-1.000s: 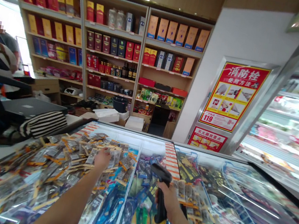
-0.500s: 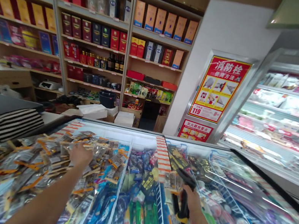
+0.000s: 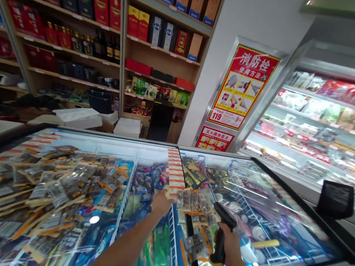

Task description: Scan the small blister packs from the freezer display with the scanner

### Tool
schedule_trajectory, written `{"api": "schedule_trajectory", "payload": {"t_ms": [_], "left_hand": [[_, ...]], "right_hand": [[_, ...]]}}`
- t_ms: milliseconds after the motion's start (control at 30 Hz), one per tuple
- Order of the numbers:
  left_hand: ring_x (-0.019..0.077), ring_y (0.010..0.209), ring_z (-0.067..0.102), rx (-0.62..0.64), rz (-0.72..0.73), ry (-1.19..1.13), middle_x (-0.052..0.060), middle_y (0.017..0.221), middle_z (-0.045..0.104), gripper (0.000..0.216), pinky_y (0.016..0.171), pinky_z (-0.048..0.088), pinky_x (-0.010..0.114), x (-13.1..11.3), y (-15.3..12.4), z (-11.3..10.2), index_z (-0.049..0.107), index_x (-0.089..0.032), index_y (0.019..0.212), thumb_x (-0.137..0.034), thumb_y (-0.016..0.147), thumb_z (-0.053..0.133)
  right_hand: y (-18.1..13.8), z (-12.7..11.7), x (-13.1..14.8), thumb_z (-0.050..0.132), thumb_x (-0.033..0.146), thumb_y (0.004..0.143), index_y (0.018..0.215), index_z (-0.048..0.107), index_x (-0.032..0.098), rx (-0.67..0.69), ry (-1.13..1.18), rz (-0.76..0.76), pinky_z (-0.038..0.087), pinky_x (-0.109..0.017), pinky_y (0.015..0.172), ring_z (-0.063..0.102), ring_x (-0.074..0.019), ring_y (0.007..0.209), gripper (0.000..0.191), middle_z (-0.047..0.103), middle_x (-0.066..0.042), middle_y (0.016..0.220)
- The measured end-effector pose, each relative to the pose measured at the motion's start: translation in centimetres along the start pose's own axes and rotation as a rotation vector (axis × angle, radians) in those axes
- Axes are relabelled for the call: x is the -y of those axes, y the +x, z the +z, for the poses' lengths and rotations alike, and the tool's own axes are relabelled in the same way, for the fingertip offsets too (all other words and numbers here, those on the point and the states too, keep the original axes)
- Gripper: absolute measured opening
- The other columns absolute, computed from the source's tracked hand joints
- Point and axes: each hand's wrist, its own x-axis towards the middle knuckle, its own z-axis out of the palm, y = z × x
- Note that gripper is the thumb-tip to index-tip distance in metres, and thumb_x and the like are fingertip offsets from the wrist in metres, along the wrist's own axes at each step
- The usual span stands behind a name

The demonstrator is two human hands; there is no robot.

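Observation:
My right hand [image 3: 229,243] is wrapped round the grip of a black barcode scanner [image 3: 225,215] with a yellow base to its handle and a cable hanging from it. My left hand [image 3: 161,201] reaches over the freezer's middle, its blurred fingertips by several small clear packets with orange labels [image 3: 190,201]. Whether those fingers hold anything cannot be made out. More such packets [image 3: 198,240] lie on the glass between my hands, left of the scanner. A wide heap of similar clear and orange packets [image 3: 60,190] covers the left side.
The chest freezer [image 3: 118,139] holds wire baskets [image 3: 174,247] with green and blue packs. A strip of orange and white labels [image 3: 176,169] runs over its lid. Behind are white boxes [image 3: 79,116] and shelves of boxed goods. A lit display cooler [image 3: 329,128] and a black device [image 3: 336,200] stand right.
My left hand has moved right, from the packet heap to the packets near the scanner. My right hand keeps hold of the scanner. The view has turned right and slightly down.

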Motion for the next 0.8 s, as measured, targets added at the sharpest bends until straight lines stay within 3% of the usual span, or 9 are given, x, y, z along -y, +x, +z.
{"api": "schedule_trajectory", "payload": {"t_ms": [100,200,267,333,467,600,700,800], "left_hand": [[0.0244,0.124,0.043,0.060,0.106,0.082,0.010,0.136,0.048,0.049,0.098,0.037,0.037,-1.9,-0.9,3.0,0.049,-0.020,0.128,-0.028,0.079,0.051],[0.0278,0.134,0.029,0.108,0.369,0.232,0.005,0.144,0.040,0.046,0.108,0.021,0.052,-2.7,-1.5,4.9,0.048,-0.027,0.129,-0.031,0.084,0.045],[0.0292,0.136,0.025,0.095,0.500,0.314,0.003,0.140,0.045,0.042,0.109,0.011,0.058,-2.4,-1.9,5.3,0.051,-0.030,0.127,-0.036,0.086,0.044],[0.0289,0.134,0.029,0.048,0.523,0.364,0.003,0.132,0.053,0.037,0.109,0.009,0.059,-1.4,-2.4,4.7,0.056,-0.031,0.120,-0.038,0.086,0.042],[0.0240,0.120,0.046,-0.061,0.343,0.413,0.006,0.112,0.065,0.023,0.110,0.014,0.051,1.8,-3.8,1.8,0.064,-0.024,0.098,-0.026,0.083,0.048],[0.0255,0.116,0.050,-0.240,-0.142,0.317,0.012,0.122,0.057,0.034,0.097,0.035,0.041,4.8,-5.0,-0.4,0.056,-0.020,0.106,-0.026,0.073,0.060],[0.0264,0.108,0.056,-0.186,-0.318,0.146,0.015,0.114,0.061,0.046,0.084,0.043,0.034,6.4,-5.0,-1.3,0.054,-0.017,0.108,-0.032,0.066,0.067],[0.0243,0.096,0.063,-0.132,-0.350,-0.033,0.014,0.102,0.067,0.032,0.074,0.045,0.029,7.6,-4.4,-2.6,0.060,-0.015,0.099,-0.028,0.069,0.062]], "right_hand": [[0.8,-0.4,-0.1,0.061,0.042,0.060,0.042,0.053,0.016,0.046,-0.012,-0.006,0.035,-0.023,0.033,0.044,-0.0116,0.030,0.033,0.050,-0.002,0.033],[1.4,-0.2,0.0,0.060,0.043,0.060,0.042,0.053,0.015,0.098,0.000,-0.005,0.035,-0.023,0.032,0.043,-0.0112,0.029,0.034,0.050,-0.002,0.033],[1.6,0.1,0.0,0.060,0.043,0.060,0.043,0.053,0.016,0.142,0.022,0.002,0.035,-0.022,0.032,0.042,-0.0107,0.029,0.033,0.049,-0.001,0.033],[1.6,0.3,0.0,0.059,0.044,0.060,0.042,0.053,0.016,0.202,0.027,0.000,0.034,-0.022,0.032,0.042,-0.0104,0.029,0.034,0.049,-0.001,0.033],[0.9,0.9,0.3,0.057,0.045,0.063,0.042,0.052,0.016,0.319,0.014,-0.003,0.034,-0.022,0.032,0.042,-0.0099,0.029,0.036,0.049,-0.001,0.033],[-0.6,2.0,0.8,0.055,0.041,0.065,0.046,0.052,0.017,0.393,0.015,0.024,0.033,-0.021,0.032,0.041,-0.0096,0.029,0.032,0.049,0.000,0.034],[-2.1,3.3,1.0,0.056,0.039,0.065,0.048,0.051,0.017,0.448,0.026,0.006,0.033,-0.021,0.032,0.041,-0.0091,0.030,0.028,0.049,0.001,0.035],[-4.0,4.8,1.2,0.055,0.040,0.064,0.048,0.049,0.017,0.516,0.018,0.040,0.033,-0.020,0.032,0.041,-0.0085,0.030,0.029,0.048,0.001,0.036]]}}
